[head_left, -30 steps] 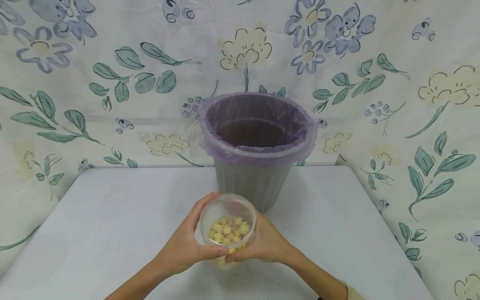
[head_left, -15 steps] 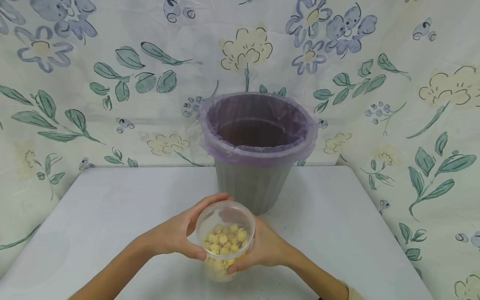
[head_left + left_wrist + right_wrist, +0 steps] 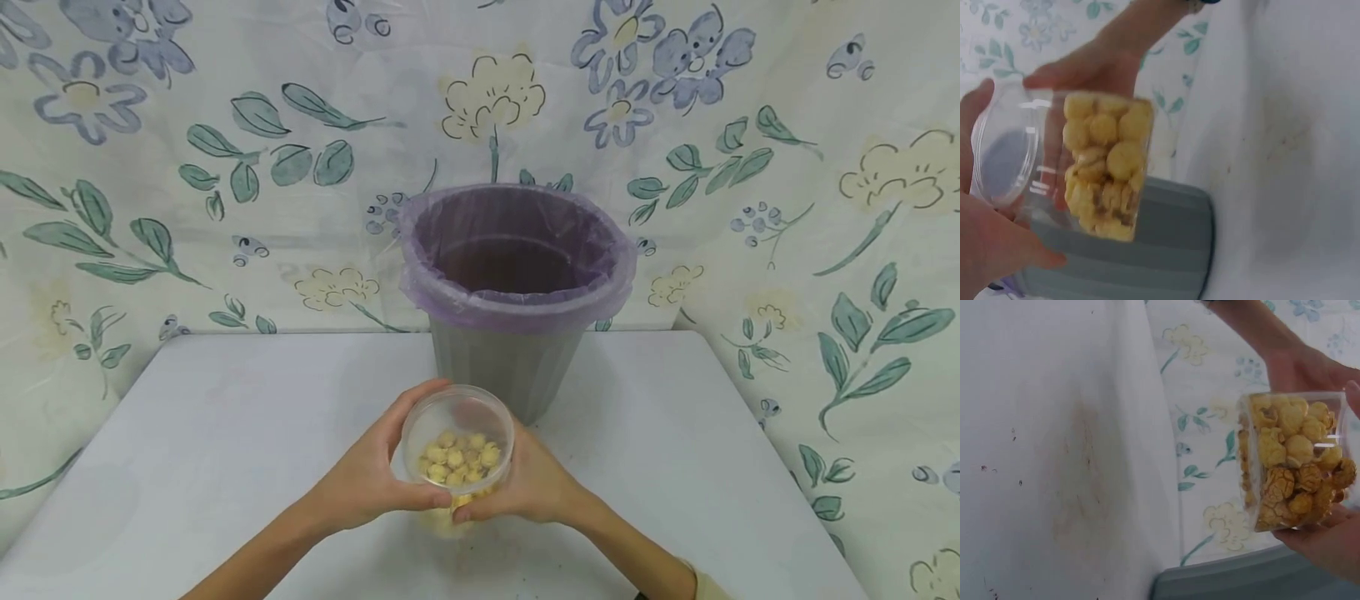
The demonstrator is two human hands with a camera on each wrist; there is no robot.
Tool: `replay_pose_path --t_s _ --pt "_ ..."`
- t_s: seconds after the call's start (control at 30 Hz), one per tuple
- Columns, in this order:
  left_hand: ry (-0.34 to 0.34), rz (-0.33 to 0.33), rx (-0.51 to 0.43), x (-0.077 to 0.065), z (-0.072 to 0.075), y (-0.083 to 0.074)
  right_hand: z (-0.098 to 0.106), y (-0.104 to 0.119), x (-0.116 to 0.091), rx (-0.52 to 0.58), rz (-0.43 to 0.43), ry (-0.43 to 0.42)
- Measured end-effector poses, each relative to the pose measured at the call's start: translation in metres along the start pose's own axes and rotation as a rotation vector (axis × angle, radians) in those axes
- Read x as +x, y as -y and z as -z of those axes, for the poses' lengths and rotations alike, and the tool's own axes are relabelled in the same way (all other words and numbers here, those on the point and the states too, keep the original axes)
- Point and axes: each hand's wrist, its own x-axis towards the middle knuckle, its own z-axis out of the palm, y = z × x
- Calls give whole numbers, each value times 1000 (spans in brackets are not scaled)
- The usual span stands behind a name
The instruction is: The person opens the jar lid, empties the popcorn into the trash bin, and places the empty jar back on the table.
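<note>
Both hands hold a clear plastic jar (image 3: 459,417) partly filled with round yellow popcorn (image 3: 455,458). My left hand (image 3: 375,475) grips its left side near the rim, thumb across the front. On the other side my right hand (image 3: 542,487) wraps the jar, its thumb tip close to the left thumb. Held off the table, the jar leans slightly, its round top facing the head camera. Whether a clear lid covers that top, I cannot tell. The right wrist view shows popcorn (image 3: 1297,450) packed against the lower wall.
Just beyond the hands stands a grey ribbed bin (image 3: 502,367) with a purple bag (image 3: 517,315) folded over its rim. It rests on a white table (image 3: 262,400) with small dark specks near the front. Flower-printed cloth (image 3: 315,217) hangs behind and at the sides.
Half a second ago the jar sat lower and nearer, with the left hand further left. Now it is raised again, and the left thumb is back beside the right one.
</note>
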Motion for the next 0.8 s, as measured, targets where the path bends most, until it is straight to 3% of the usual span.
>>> replay_pose_path --t_s 0.1,0.2,0.3,0.37,0.5,0.57,0.67,0.8 --pt "-63 30 28 -2 -7 -2 0 -1 0 18 12 -12" --pt "-53 15 21 -3 -7 -2 0 -2 0 28 12 -11" --pt "24 -39 -39 -1 0 -2 0 -1 0 36 13 3" --pt "115 -70 -93 2 9 0 -1 0 0 45 14 19" --pt "330 -67 -178 11 26 5 -2 2 -1 44 13 58" --pt "407 -53 -202 16 31 8 -3 2 -2 35 13 74" --pt "447 -45 -219 18 33 11 -4 2 -2 24 16 91" --pt "386 -49 -205 16 29 13 -4 2 -2 4 12 89"
